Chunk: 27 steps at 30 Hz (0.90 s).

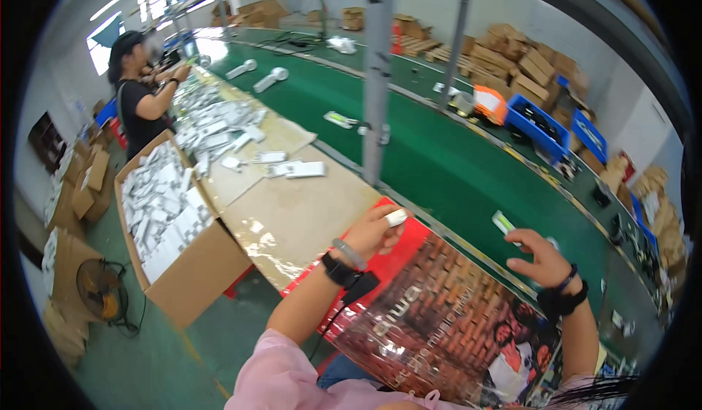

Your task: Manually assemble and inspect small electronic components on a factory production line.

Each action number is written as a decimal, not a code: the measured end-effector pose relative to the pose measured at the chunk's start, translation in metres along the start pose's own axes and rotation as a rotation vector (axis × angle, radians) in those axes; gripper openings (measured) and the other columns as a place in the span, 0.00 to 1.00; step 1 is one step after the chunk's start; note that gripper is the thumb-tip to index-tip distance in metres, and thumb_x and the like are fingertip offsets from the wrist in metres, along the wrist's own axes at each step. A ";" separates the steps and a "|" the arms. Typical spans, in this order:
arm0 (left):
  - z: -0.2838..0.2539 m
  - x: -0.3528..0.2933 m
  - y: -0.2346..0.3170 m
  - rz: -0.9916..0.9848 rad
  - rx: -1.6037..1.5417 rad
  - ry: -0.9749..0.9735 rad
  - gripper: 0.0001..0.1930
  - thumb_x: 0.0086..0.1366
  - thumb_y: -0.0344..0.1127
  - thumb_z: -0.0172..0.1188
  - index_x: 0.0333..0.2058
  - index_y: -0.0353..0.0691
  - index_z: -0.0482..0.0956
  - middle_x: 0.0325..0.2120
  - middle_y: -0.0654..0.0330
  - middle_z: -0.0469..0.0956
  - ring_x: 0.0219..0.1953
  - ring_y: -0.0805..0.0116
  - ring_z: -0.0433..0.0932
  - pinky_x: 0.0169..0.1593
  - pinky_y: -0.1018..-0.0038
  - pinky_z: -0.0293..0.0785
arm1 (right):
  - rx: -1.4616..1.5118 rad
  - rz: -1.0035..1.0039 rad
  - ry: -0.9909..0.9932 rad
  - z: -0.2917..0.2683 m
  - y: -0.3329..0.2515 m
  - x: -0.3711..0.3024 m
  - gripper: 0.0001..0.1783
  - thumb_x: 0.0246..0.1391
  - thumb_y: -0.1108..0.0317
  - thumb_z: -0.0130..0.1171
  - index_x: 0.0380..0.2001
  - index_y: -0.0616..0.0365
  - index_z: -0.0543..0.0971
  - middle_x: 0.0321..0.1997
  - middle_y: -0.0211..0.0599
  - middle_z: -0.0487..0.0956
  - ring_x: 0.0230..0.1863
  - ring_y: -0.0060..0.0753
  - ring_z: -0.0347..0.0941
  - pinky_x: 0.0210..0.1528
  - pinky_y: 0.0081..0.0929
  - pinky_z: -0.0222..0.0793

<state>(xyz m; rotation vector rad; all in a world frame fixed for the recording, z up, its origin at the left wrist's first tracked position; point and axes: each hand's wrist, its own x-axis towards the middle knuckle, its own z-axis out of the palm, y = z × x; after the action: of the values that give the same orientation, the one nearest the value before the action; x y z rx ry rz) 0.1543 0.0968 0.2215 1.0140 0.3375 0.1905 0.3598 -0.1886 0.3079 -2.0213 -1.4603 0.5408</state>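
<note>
My left hand (pixel 374 229) rests on the red, brick-patterned cover (pixel 439 308) of the work table, with a white tape wrap on one finger; it holds nothing I can make out. My right hand (pixel 540 258) hovers with fingers spread at the edge of the green conveyor belt (pixel 439 154), just right of a small white and green packet (pixel 502 222) lying on the belt. Both wrists carry dark bands.
A grey post (pixel 377 81) rises from the belt edge ahead. White boxes lie on the brown tabletop (pixel 292 213) and fill an open carton (pixel 175 227) at left. Another person (pixel 139 96) works at far left. Blue bins (pixel 541 125) and stacked cartons line the far side.
</note>
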 end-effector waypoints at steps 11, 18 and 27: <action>-0.077 0.043 -0.021 -0.128 -0.375 -0.063 0.14 0.70 0.44 0.44 0.40 0.41 0.72 0.11 0.74 0.52 0.10 0.84 0.48 0.12 0.82 0.42 | -0.375 -0.107 0.168 0.124 0.072 0.381 0.31 0.40 0.59 0.66 0.47 0.64 0.72 0.51 0.53 0.71 0.55 0.52 0.66 0.57 0.39 0.63; -0.082 0.047 -0.019 -0.192 -0.390 -0.073 0.15 0.70 0.46 0.44 0.40 0.41 0.72 0.10 0.74 0.50 0.09 0.84 0.46 0.12 0.82 0.40 | -0.266 -0.080 0.407 0.191 0.051 0.470 0.55 0.31 0.54 0.72 0.62 0.57 0.55 0.59 0.55 0.62 0.60 0.57 0.59 0.62 0.47 0.55; -0.087 0.051 -0.027 -0.177 -0.389 -0.127 0.15 0.68 0.48 0.48 0.39 0.43 0.72 0.11 0.75 0.50 0.10 0.85 0.45 0.13 0.82 0.38 | -0.230 0.021 0.445 0.197 0.038 0.481 0.41 0.31 0.60 0.72 0.51 0.58 0.67 0.45 0.52 0.69 0.47 0.54 0.69 0.52 0.37 0.66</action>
<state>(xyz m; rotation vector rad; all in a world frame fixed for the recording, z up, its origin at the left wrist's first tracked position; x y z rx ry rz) 0.1702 0.1682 0.1470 0.6052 0.2595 0.0281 0.4167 0.3022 0.1406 -2.1555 -1.2703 -0.0785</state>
